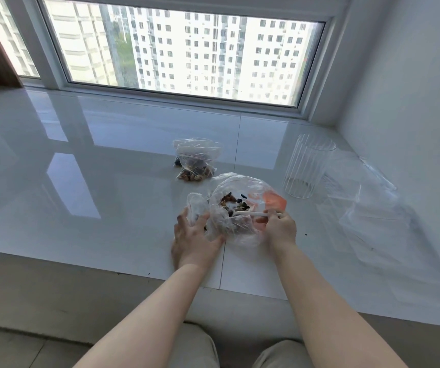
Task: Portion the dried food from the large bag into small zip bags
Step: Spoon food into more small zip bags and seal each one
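Observation:
The large clear bag (242, 229) with an orange patch lies open on the white sill, dried nuts and dark fruit (233, 203) showing inside. My right hand (278, 228) pinches the handle of a white spoon (250, 214) whose bowl reaches into the bag. My left hand (191, 235) grips a small clear bag (197, 208) against the large bag's left side. Two filled small zip bags (196, 162) with red seals lie behind, overlapping.
A ribbed clear glass cup (306, 168) stands to the right. Several empty clear zip bags (373, 208) lie flat beyond it near the right wall. The glossy white sill (80, 181) ends at a front edge near my knees; a window is behind.

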